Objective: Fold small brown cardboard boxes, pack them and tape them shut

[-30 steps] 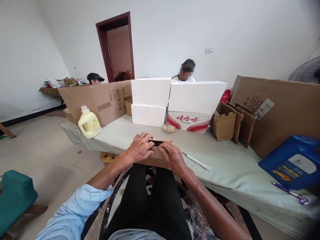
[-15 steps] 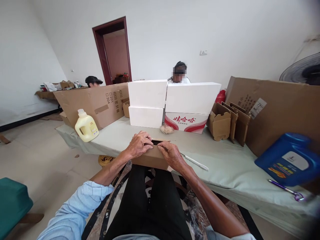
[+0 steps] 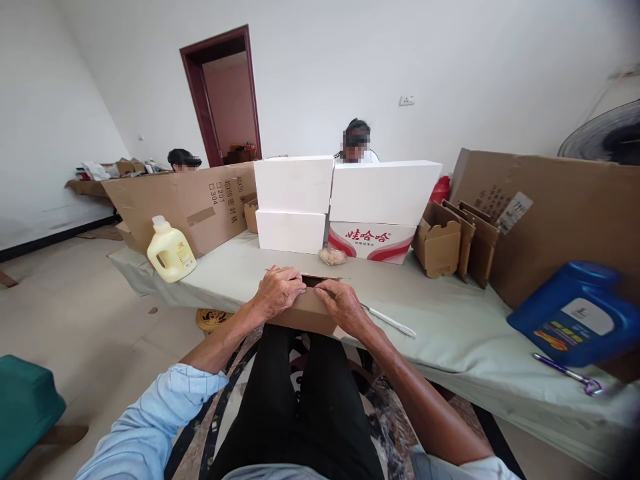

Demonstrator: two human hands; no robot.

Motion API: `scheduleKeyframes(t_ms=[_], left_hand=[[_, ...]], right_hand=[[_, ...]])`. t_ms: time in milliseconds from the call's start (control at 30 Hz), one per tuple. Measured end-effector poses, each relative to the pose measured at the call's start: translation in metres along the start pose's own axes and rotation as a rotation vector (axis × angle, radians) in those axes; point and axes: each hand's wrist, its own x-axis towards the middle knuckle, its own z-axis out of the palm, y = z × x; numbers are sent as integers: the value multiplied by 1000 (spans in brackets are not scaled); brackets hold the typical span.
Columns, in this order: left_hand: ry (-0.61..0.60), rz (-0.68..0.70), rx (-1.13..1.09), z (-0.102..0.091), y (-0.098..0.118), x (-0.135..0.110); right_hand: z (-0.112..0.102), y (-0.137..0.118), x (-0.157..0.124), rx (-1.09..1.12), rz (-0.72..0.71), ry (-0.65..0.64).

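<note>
A small brown cardboard box (image 3: 305,318) sits at the table's near edge, just in front of my lap, with a dark gap along its top. My left hand (image 3: 280,291) grips the box's top edge on the left, its fingers bent over the rim. On the right, my right hand (image 3: 343,307) pinches the same edge between thumb and fingers. The fingertips of both hands come close together over the opening. What lies inside the box cannot be made out. A white slim-handled tool (image 3: 390,321), perhaps a knife, rests on the cloth beside my right wrist.
White boxes (image 3: 295,187) and a red-and-white printed carton (image 3: 373,241) are stacked ahead. A yellow jug (image 3: 171,252) stands left; a blue jug (image 3: 570,313), purple pen (image 3: 567,373) and folded cardboard pieces (image 3: 440,243) are right. Two people sit beyond the boxes.
The view has shifted slightly. Both hands keep their hold on the cardboard box's edge, and the opening at its top looks a little wider.
</note>
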Motion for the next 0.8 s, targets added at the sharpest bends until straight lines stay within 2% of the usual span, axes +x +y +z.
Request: scheduleKeyframes(t_ms=[233, 367, 633, 800], left_hand=[[12, 91, 113, 5, -1, 1], [8, 65, 171, 3, 4, 0], [-22, 36, 41, -2, -2, -2], [-13, 44, 113, 0, 1, -2]], right_hand=[[1, 1, 1, 25, 17, 9], [0, 1, 1, 33, 16, 10], [2, -1, 2, 41, 18, 16], [3, -1, 2, 43, 29, 21]])
